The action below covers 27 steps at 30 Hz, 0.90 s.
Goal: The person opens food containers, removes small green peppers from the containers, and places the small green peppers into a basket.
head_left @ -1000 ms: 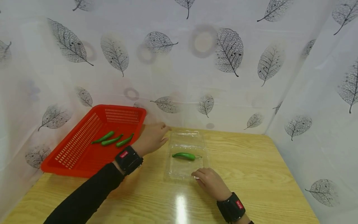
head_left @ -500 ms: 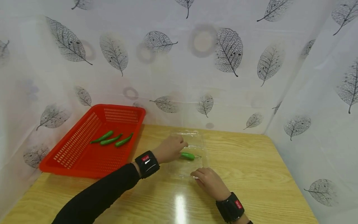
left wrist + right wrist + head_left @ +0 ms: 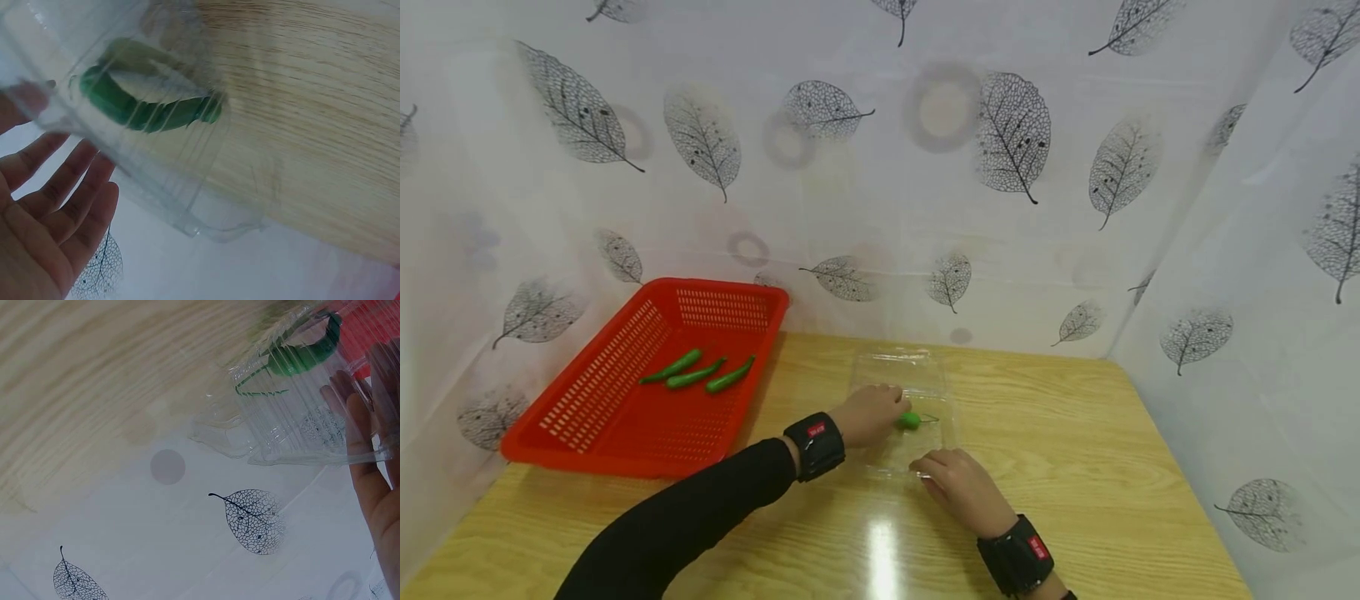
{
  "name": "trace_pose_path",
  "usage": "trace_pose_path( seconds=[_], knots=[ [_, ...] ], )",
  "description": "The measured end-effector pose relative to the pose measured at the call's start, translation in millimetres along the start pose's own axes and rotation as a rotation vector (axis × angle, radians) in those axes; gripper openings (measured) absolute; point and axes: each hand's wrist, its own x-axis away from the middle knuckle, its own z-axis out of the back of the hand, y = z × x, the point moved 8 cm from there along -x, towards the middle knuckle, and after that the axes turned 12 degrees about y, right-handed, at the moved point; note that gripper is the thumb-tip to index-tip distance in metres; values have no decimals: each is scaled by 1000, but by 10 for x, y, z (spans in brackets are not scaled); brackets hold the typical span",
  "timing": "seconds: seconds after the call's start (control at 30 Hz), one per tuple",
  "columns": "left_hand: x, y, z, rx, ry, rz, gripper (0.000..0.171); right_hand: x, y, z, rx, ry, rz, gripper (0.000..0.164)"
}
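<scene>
Packing step: left hand (image 3: pixel 868 414), fingers relaxed, rests by the green pepper (image 3: pixel 912 421) inside the clear clamshell box (image 3: pixel 925 375) — right hand (image 3: pixel 958 487) pinches its near edge; closing the lid likely comes next.

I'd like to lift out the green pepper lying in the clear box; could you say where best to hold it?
Probably pinch the green pepper mid-body from above: it lies flat, lengthwise across the open clear box, and its stem looks thin. The left hand already covers its left end.
</scene>
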Motion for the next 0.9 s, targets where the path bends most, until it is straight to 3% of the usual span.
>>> trace_pose_path(
  seconds=[0.27,0.6,0.9],
  knots=[
    [-8,-7,-189,-70,-51,-8,18,6,-24,12,23,27,17,28],
    [-73,14,-208,-123,7,-42,11,-7,-32,32,29,20,12,27],
    [-100,17,-269,-144,10,-50,12,5,-12,17,31,19,11,26]
  ],
)
